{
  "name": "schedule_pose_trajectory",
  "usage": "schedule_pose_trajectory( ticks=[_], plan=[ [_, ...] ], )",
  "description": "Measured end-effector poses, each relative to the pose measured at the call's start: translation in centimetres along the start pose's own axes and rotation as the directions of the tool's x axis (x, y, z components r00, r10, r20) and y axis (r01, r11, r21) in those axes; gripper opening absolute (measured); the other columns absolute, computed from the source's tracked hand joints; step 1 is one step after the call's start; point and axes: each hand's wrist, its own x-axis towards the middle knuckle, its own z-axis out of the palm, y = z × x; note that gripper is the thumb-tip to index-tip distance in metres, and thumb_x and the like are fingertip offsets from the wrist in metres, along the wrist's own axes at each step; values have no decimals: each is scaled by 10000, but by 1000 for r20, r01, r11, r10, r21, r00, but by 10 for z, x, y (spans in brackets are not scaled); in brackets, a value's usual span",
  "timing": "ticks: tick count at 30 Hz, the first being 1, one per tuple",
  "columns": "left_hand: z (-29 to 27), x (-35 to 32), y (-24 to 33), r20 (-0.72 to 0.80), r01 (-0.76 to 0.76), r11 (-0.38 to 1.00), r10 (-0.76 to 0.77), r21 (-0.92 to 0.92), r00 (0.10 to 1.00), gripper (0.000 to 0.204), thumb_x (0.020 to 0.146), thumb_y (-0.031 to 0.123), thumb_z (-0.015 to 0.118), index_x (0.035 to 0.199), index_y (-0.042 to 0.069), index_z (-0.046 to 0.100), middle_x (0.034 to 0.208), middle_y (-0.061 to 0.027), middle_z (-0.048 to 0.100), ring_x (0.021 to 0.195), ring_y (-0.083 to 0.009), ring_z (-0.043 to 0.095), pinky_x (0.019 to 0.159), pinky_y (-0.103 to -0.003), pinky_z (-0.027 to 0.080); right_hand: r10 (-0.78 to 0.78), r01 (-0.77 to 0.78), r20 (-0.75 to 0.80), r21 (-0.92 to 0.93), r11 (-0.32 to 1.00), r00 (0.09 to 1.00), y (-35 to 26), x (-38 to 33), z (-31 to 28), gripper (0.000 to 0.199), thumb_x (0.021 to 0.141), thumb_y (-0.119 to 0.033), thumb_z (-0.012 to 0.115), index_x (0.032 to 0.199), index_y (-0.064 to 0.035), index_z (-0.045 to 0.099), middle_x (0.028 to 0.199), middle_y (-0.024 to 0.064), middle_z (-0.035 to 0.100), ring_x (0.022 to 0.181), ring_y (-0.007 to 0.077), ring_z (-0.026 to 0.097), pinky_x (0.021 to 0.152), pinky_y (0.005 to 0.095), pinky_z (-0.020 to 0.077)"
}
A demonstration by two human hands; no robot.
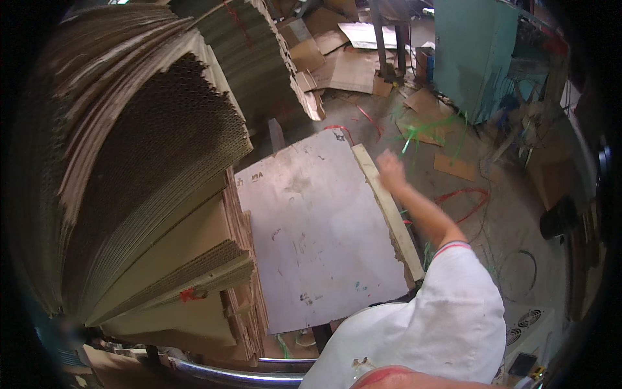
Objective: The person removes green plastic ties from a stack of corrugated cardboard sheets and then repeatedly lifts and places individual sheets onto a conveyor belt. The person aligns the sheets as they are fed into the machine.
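Note:
My right hand (pixel 391 171) reaches forward past the far right edge of a flat whitish board (pixel 317 220). It is smeared by motion, and its fingers cannot be made out. A pale strip (pixel 389 214) runs along that board edge, right beside the hand. Just beyond the fingers, green plastic strapping (pixel 409 135) shows as blurred streaks; whether the hand touches it is unclear. My left hand is out of view. Left of the board rises a large stack of corrugated cardboard sheets (pixel 149 149), fanned by the lens.
A second cardboard stack (pixel 249 58) stands at the back. Cardboard scraps (pixel 350 70) and red strapping (pixel 476 194) litter the floor. A teal cabinet (pixel 470 61) stands back right. A shiny metal rail (pixel 240 375) crosses the near edge.

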Motion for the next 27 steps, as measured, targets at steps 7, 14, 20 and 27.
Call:
schedule_pose_trajectory(
  ticks=[7, 14, 20, 27],
  plan=[
    [-4, -3, -23, 0, 24, 998, -24, -62, 1000, 810, 887, 524, 594, 1385, -84, 398, 1243, -296, 533, 1091, -464, 547, 908, -514, 456, -477, 313, 322, 446, 839, 818, -201, -205, -21, 650, 835, -340, 658, 1383, -57, 453, 1509, 215, 305, 1404, 378, 262, 1133, 493, 244],
    [-54, 17, -91, -87, 60, 997, -56, 47, 995, 811, 886, 525, 595, 1384, -86, 403, 1237, -296, 537, 1083, -463, 552, 902, -513, 459, -790, 639, 459, 475, 605, 407, -228, -297, -57, 666, 871, -424, 620, 1411, -88, 423, 1525, 140, 291, 1417, 300, 252, 1082, 558, 280],
    [-63, 33, -89, -247, 281, 907, -207, 314, 947, 812, 885, 526, 595, 1383, -87, 406, 1231, -295, 541, 1077, -461, 557, 897, -512, 462, -748, 716, 498, 308, 626, 439, -196, -318, -35, 631, 897, -438, 579, 1411, -112, 414, 1507, 83, 319, 1407, 245, 259, 1073, 590, 290],
    [-74, 58, -67, -257, 311, 858, -218, 409, 941, 813, 884, 527, 596, 1381, -89, 411, 1225, -294, 546, 1069, -460, 562, 892, -511, 465, -684, 597, 597, 386, 703, 419, -239, -295, -60, 440, 931, -403, 518, 1255, -106, 533, 1220, 139, 600, 1202, 301, 535, 1056, 644, 260]
  ],
)
